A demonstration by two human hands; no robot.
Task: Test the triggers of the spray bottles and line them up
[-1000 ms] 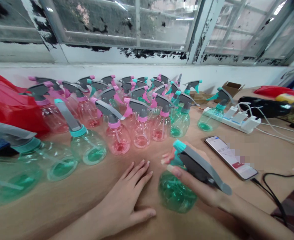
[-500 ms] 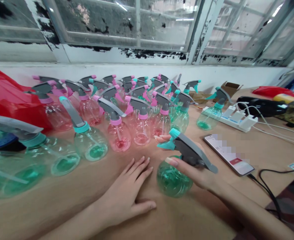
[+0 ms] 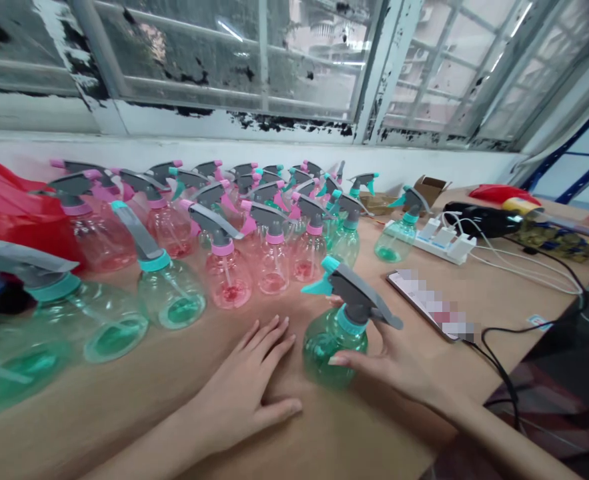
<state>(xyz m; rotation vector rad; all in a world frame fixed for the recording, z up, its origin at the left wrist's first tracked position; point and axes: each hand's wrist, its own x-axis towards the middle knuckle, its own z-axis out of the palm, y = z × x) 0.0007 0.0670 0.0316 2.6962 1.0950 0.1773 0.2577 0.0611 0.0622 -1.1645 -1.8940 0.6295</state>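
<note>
A green spray bottle [image 3: 328, 337] with a grey and turquoise trigger head stands upright on the table in front of me. Around its body is my right hand [image 3: 381, 363], thumb on the near side and the other fingers mostly hidden behind it. To the left, my left hand [image 3: 257, 377] lies flat on the tabletop with fingers stretched, holding nothing. Just beyond both hands are a pink spray bottle [image 3: 228, 280] and more of the same kind. Another green spray bottle [image 3: 171, 293] stands left of my left hand.
Several pink and green spray bottles crowd the back and left of the wooden table [image 3: 214, 460]. A red plastic bag [image 3: 19, 220] lies at far left. On the right are a phone [image 3: 424, 303], a white power strip [image 3: 439, 243], cables and a small cardboard box [image 3: 430, 193].
My right hand has slid down from the trigger head and neck to the bottle's body. My left hand stays flat. The view has turned slightly right.
</note>
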